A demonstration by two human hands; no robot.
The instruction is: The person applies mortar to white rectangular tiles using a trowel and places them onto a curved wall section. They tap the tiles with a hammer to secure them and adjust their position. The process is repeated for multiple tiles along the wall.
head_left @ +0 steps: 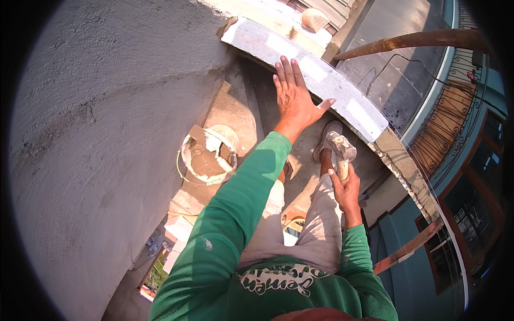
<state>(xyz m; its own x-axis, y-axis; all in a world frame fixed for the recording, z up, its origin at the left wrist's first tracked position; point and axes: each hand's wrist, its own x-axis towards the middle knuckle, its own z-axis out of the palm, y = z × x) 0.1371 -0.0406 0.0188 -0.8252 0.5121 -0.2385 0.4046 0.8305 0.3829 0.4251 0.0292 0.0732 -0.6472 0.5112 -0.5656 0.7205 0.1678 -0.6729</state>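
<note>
A long pale block lies along the top of a narrow wall edge, slanting from the upper middle down to the right. My left hand is on or just at the block's near face, with fingers stretched out and thumb spread, holding nothing. My right hand grips the wooden handle of a hammer with a heavy metal head, held upright below the block. Past the block's lower right end, the wall top shows rough mortar and a broken edge.
A rough plastered wall fills the left. A bucket with grey mortar and a tool stands by my feet on the concrete floor. A rusty pole crosses at upper right; a thin line runs beside the wall edge. Beyond is an iron railing.
</note>
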